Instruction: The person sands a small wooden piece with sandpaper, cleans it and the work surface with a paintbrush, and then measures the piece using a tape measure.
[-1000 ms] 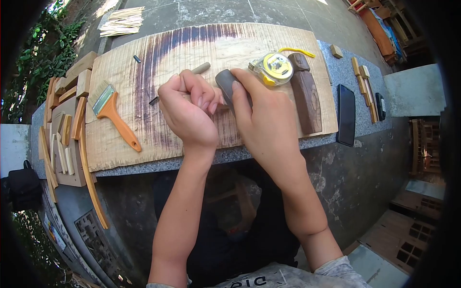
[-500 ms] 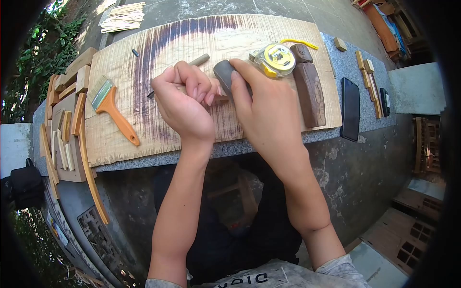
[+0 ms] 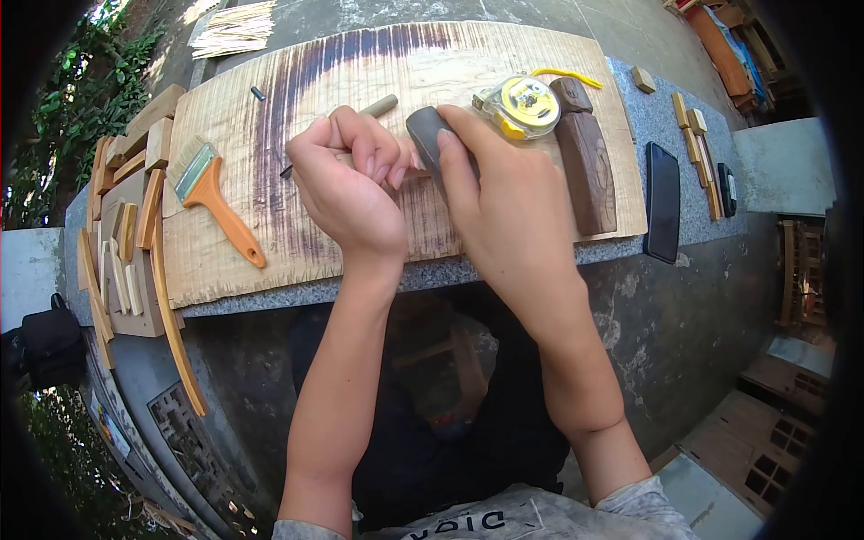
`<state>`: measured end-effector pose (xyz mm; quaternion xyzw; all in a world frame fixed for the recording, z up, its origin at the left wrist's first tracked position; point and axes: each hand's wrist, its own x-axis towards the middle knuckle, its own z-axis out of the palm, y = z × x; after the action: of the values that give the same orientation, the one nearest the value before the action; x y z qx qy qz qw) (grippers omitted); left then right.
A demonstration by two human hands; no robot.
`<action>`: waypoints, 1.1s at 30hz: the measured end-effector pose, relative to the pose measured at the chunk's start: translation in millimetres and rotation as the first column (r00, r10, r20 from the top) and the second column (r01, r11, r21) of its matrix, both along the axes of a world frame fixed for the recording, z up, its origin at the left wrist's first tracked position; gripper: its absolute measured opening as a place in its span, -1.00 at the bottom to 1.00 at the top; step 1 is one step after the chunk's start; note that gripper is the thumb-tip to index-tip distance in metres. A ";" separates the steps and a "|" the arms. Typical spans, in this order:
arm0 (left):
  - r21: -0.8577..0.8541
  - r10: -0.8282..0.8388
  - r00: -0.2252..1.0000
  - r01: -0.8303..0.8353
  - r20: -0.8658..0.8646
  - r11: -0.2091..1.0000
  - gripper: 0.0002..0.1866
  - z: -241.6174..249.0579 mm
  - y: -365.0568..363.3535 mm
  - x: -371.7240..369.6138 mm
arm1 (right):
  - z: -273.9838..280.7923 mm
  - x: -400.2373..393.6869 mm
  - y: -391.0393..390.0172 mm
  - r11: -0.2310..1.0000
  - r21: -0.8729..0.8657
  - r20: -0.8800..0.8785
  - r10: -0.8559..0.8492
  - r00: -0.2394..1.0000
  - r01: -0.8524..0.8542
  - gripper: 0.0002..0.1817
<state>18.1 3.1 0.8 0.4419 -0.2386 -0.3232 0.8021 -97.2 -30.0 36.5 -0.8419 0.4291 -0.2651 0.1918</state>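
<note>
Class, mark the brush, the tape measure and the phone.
brush [image 3: 219, 209]: head view, on its orange handle.
tape measure [image 3: 526, 101]: head view, on its yellow face.
phone [image 3: 663, 202]: head view, on its dark screen.

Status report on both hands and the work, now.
Left hand fisted on a thin wood strip. Right hand grips the dark grey block against it. Tape measure close beside; nothing blocking.

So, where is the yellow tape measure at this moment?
In the head view, the tape measure lies on the wooden board, toward its far right, just beyond the right hand and beside a dark wood block.
</note>
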 end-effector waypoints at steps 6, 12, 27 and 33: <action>-0.010 0.017 1.000 -0.017 -0.017 1.000 -0.58 -1.1 -1.2 1.7 | 9.0 -6.5 4.3 0.999 0.027 0.050 0.039 0.998 -0.040 -0.74; -0.009 0.008 1.000 -0.008 -0.023 1.000 -0.58 -2.6 -1.0 4.4 | 9.5 -4.9 4.8 0.996 0.081 0.108 0.014 0.994 -0.023 -0.71; -0.005 0.040 0.999 -0.040 -0.002 0.999 -0.60 -4.4 0.3 4.1 | -14.0 5.1 -2.2 0.996 0.088 0.121 -0.036 0.992 0.026 -0.66; -0.014 0.035 0.998 -0.035 -0.051 0.999 -0.64 -1.1 0.7 2.7 | 2.1 -5.1 3.2 0.994 0.112 0.060 -0.028 0.998 0.021 -0.65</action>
<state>20.9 3.8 -0.2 0.4315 -0.2127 -0.3186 0.8167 -102.3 -26.8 38.6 -0.8161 0.4473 -0.2688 0.2482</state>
